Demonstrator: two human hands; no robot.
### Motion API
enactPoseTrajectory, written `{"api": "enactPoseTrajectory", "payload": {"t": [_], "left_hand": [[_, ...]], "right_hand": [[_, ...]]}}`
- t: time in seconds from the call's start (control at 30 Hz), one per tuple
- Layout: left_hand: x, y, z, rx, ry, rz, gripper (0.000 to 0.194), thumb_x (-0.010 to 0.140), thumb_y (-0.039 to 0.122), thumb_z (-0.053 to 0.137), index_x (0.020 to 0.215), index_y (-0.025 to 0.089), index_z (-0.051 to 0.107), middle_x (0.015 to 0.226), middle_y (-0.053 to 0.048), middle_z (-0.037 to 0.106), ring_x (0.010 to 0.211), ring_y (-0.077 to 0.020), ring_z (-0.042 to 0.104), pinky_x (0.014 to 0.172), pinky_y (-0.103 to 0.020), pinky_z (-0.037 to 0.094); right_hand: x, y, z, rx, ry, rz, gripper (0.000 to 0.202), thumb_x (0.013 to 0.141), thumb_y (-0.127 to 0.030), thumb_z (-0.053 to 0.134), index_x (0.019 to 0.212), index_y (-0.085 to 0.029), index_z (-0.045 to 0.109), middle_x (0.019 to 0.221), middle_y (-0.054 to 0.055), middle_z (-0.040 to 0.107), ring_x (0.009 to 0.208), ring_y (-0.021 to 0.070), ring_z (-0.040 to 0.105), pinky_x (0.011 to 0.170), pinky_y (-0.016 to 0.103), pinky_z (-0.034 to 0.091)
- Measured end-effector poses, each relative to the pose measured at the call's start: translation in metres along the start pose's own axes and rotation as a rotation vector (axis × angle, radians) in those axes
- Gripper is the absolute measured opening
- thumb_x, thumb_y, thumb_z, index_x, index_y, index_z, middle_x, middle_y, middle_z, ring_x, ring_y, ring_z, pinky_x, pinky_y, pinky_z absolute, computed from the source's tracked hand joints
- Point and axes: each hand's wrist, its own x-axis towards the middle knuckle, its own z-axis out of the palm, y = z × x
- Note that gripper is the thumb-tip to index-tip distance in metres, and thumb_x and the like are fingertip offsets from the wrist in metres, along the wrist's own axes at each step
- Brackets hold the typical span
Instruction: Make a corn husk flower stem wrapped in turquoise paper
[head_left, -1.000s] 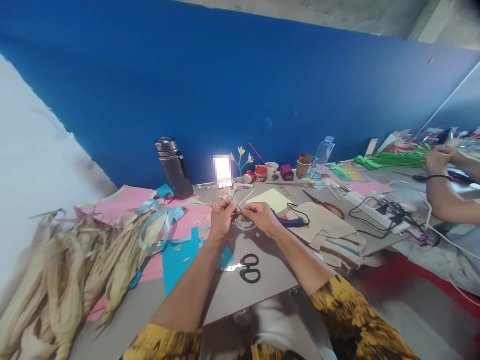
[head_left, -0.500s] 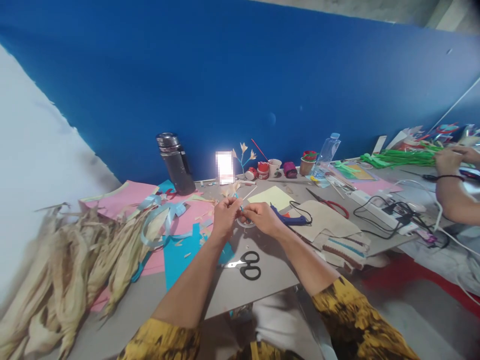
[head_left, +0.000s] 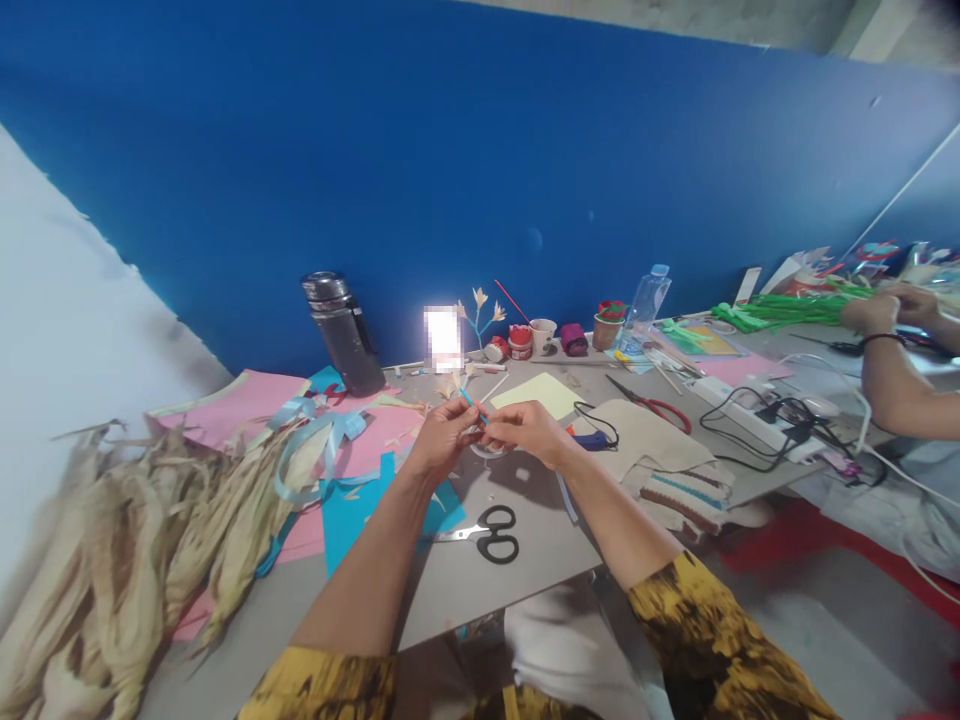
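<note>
Above the middle of the table, my left hand (head_left: 444,436) is closed on a thin blue stem (head_left: 469,398), which slants up to the left between the hands. Pale petals, like those of a dried-husk flower (head_left: 453,383), show just beyond the fingers. My right hand (head_left: 523,428) pinches the stem's lower end, close against the left fingers; the exact grip is partly hidden. Beneath the hands lies a white ring-shaped object (head_left: 487,452), mostly covered. A narrow pale strip (head_left: 568,498) shows beside my right forearm. Nearer to me, black-handled scissors (head_left: 498,535) lie on the table.
Dried husks (head_left: 124,560) and light-blue ribbon (head_left: 289,470) lie left, near a dark flask (head_left: 343,335). A blue glue gun (head_left: 596,440), red-handled pliers (head_left: 660,408) and a power strip (head_left: 750,415) lie right. Another person's hands (head_left: 874,315) work at far right. A flower sprig (head_left: 480,318) stands behind.
The view has shifted slightly, so most things sit further left. More of the blue stem shows between my hands, and the pale strip has come into view beside my right forearm.
</note>
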Motion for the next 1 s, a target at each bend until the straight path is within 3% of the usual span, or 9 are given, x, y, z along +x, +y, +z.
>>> {"api": "enactPoseTrajectory", "payload": {"t": [0.17,0.37,0.53,0.67,0.8,1.0], "left_hand": [[-0.0011,0.0043,0.0011,-0.007,-0.015,0.014,0.035,0.063,0.042,0.085,0.077,0.014,0.068,0.077,-0.005,0.067,0.065,-0.0150,0.064,0.067,-0.032,0.054],[-0.0004,0.0058,0.0003,-0.023,-0.051,0.021,0.033,0.065,0.041,0.084,0.076,0.014,0.068,0.074,-0.004,0.066,0.065,-0.0149,0.064,0.069,-0.032,0.054],[-0.0020,0.0069,-0.0047,-0.036,-0.156,0.007,0.028,0.072,0.040,0.080,0.075,0.015,0.069,0.076,-0.006,0.067,0.071,-0.0171,0.065,0.073,-0.034,0.054],[-0.0032,0.0088,-0.0048,-0.030,-0.160,0.008,0.028,0.072,0.040,0.080,0.074,0.015,0.068,0.077,-0.007,0.067,0.077,-0.0188,0.065,0.077,-0.035,0.053],[-0.0028,0.0090,-0.0032,-0.048,-0.129,0.027,0.028,0.069,0.040,0.081,0.074,0.015,0.068,0.073,-0.004,0.066,0.068,-0.0160,0.062,0.072,-0.034,0.052],[-0.0037,0.0086,-0.0040,-0.046,-0.165,0.012,0.026,0.071,0.038,0.081,0.074,0.015,0.069,0.080,-0.005,0.065,0.078,-0.0174,0.063,0.079,-0.034,0.052]], "right_hand": [[-0.0003,-0.0041,0.0003,-0.096,0.083,0.018,0.017,0.072,-0.032,0.071,0.071,-0.015,0.075,0.067,0.005,0.072,0.059,0.0144,0.060,0.054,0.024,0.046],[-0.0022,-0.0064,-0.0036,0.063,0.019,0.079,0.031,0.069,-0.044,0.076,0.076,-0.013,0.074,0.076,0.008,0.074,0.062,0.0147,0.065,0.057,0.025,0.051],[0.0009,0.0006,-0.0074,0.172,-0.013,0.110,0.041,0.069,-0.052,0.078,0.082,-0.012,0.072,0.073,0.008,0.072,0.063,0.0159,0.066,0.058,0.027,0.053],[0.0003,0.0004,-0.0055,0.093,0.060,0.075,0.041,0.072,-0.054,0.074,0.078,-0.013,0.071,0.072,0.006,0.069,0.061,0.0147,0.064,0.052,0.025,0.051],[-0.0028,-0.0036,-0.0028,0.006,-0.023,0.058,0.037,0.076,-0.051,0.071,0.080,-0.014,0.071,0.079,0.007,0.072,0.065,0.0135,0.063,0.052,0.021,0.047],[0.0006,0.0004,-0.0007,0.022,0.037,0.044,0.031,0.073,-0.045,0.072,0.070,-0.015,0.066,0.064,0.003,0.068,0.055,0.0102,0.056,0.048,0.019,0.040]]}}
